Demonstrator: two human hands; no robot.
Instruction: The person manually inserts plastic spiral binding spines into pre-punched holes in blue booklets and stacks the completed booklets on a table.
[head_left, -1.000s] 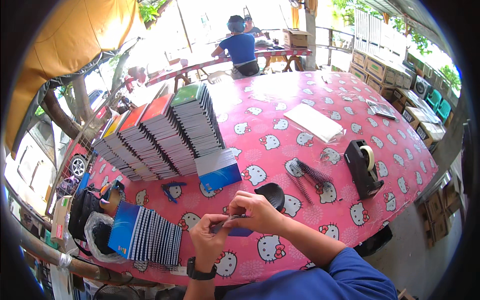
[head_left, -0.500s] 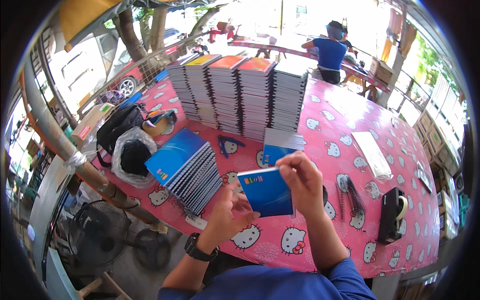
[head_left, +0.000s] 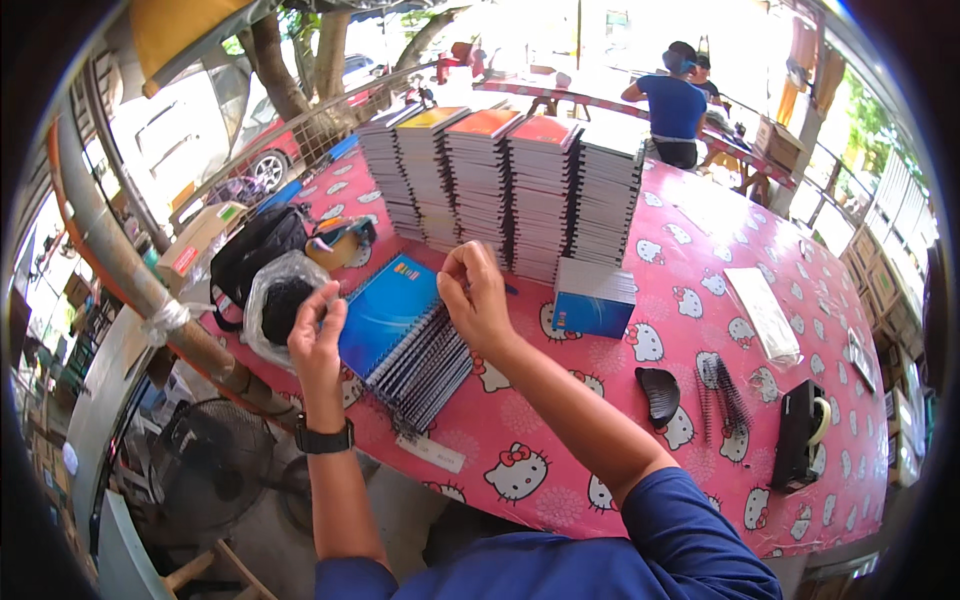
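Observation:
A stack of blue spiral notebooks stands left of the middle of the table, its lower layers leaning out toward me. My left hand is beside the top notebook's left edge, fingers apart and holding nothing. At the top notebook's right corner is my right hand, its fingers curled in, with nothing visible in them. A smaller pile of blue-covered booklets lies right of that hand, in front of tall stacks of spiral notebooks with yellow, orange and red tops.
On the right lie a black comb-like piece, black spiral coils, a tape dispenser and a white packet. A plastic bag and black backpack sit left. A fan stands below; a person sits beyond.
The blue booklet that was between my hands is out of them; the stack's top cover now faces the other way round. Both hands have moved left to the stack, uncovering the comb-like piece.

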